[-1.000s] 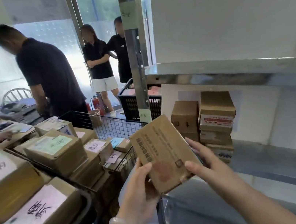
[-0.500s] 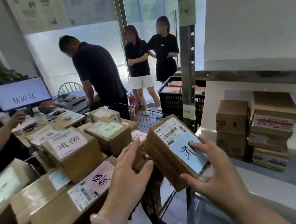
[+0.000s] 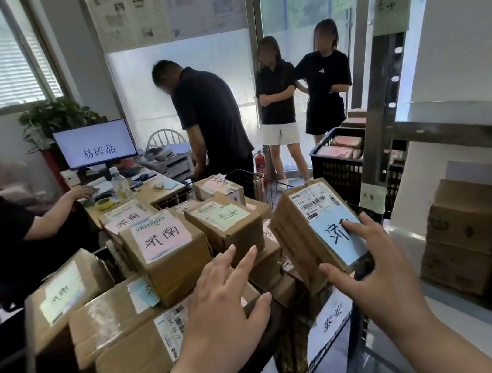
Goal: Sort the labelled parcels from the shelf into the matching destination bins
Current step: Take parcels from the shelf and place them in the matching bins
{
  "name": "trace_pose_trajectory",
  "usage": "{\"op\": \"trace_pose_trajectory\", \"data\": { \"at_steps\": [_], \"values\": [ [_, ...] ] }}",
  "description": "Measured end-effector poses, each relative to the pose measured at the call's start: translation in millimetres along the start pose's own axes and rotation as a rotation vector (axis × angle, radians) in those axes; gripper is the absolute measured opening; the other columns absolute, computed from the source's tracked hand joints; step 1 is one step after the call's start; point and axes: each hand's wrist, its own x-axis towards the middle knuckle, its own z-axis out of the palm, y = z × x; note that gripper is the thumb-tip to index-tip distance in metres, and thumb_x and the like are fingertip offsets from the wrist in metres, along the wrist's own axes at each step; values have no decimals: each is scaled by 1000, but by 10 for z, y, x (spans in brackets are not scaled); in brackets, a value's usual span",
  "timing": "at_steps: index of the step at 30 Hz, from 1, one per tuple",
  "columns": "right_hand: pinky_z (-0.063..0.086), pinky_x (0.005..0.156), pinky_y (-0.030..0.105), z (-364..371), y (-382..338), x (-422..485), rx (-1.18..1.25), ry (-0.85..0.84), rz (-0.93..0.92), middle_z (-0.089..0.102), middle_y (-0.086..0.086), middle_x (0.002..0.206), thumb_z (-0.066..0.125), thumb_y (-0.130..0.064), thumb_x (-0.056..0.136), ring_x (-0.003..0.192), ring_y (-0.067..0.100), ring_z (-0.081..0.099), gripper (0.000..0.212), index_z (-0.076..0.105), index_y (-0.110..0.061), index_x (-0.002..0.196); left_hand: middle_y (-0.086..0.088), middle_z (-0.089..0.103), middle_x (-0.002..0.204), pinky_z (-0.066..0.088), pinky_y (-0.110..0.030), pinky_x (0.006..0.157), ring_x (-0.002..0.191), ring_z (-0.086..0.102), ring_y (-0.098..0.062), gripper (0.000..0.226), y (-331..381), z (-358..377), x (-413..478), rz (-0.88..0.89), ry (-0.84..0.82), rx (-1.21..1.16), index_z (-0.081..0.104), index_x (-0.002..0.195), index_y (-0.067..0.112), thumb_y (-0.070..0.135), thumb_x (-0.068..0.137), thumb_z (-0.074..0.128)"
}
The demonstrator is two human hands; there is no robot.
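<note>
one head-worn wide-angle view, looking forward and down from about standing height, it seems. close in the lower frame are the left hand (image 3: 222, 311) and right hand (image 3: 374, 266) with the blue-labelled parcel (image 3: 302, 232). stacked parcels (image 3: 174, 270) fill the left just beyond, and the shelf (image 3: 470, 133) runs down the right edge. straight lines bend toward the frame's edges.

Parcel depot office: labelled parcels (image 3: 165, 255), shelving (image 3: 454, 137), monitor (image 3: 95, 145).

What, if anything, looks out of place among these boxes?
Only the blue-labelled parcel: it is steeply tilted, pinched by the right hand beside the pile. The stacked boxes lie roughly flat.
</note>
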Motion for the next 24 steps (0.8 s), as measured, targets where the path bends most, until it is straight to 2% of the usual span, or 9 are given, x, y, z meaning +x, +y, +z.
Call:
{"op": "trace_pose_trajectory", "data": {
  "at_steps": [3, 6, 10, 13, 16, 19, 22, 24],
  "values": [
    [37, 103, 32, 70, 126, 318, -18, -21, 6, 28, -29, 138, 83, -48, 68, 123, -6, 26, 76, 46, -41, 134, 24, 4, 160, -1, -29, 116, 145, -8, 2, 72, 40, 126, 161, 15, -15, 84, 4, 149, 58, 61, 92, 47],
    [32, 104, 32, 174, 269, 570, -29, -45, -46, 32, -22, 144, 81, -52, 67, 124, -6, 25, 77, 46, -41, 134, 24, 1, 161, -7, -28, 114, 144, -10, 3, 74, 58, 246, 362, 4, -7, 142, -1, 148, 58, 65, 90, 44],
    [33, 105, 33, 303, 284, 934, 4, -87, -102, 34, -13, 150, 83, -48, 66, 126, -4, 26, 76, 47, -43, 133, 22, 2, 161, -5, -30, 116, 145, -7, 0, 75, 75, 301, 627, -38, 49, 171, -2, 149, 57, 66, 90, 43],
    [33, 102, 28, 417, 175, 1200, 78, -85, -164, 36, -18, 144, 86, -41, 66, 126, -3, 29, 76, 48, -42, 132, 20, 4, 161, 0, -33, 118, 147, -4, -4, 74, 73, 261, 766, -54, 100, 223, 0, 149, 55, 65, 90, 45],
    [35, 105, 33, 545, -5, 1367, 157, -116, -234, 35, -17, 146, 87, -36, 65, 129, -1, 31, 76, 50, -40, 132, 24, 6, 159, 4, -33, 117, 146, -3, -1, 76, 88, 144, 807, -93, 167, 205, 1, 148, 57, 63, 90, 50],
    [33, 106, 33, 650, -273, 1486, 204, -121, -323, 37, -10, 151, 86, -40, 63, 133, 1, 31, 77, 49, -43, 132, 22, 14, 157, 6, -27, 115, 144, 1, 2, 73, 115, -37, 765, -89, 228, 196, 8, 150, 55, 64, 88, 47],
    [32, 103, 23, 731, -621, 1531, 326, -114, -380, 41, -8, 149, 77, -54, 60, 134, 4, 35, 76, 49, -43, 130, 23, 18, 156, 9, -28, 116, 144, 5, 0, 71, 94, -232, 655, -125, 272, 246, 10, 149, 55, 68, 84, 35],
    [36, 101, 24, 802, -861, 1476, 398, -150, -416, 40, -10, 149, 70, -60, 60, 133, 3, 35, 76, 48, -44, 130, 22, 18, 158, 4, -25, 114, 145, 4, -1, 71, 4, -364, 519, -189, 311, 299, 9, 149, 56, 67, 85, 37]
  ]
}}
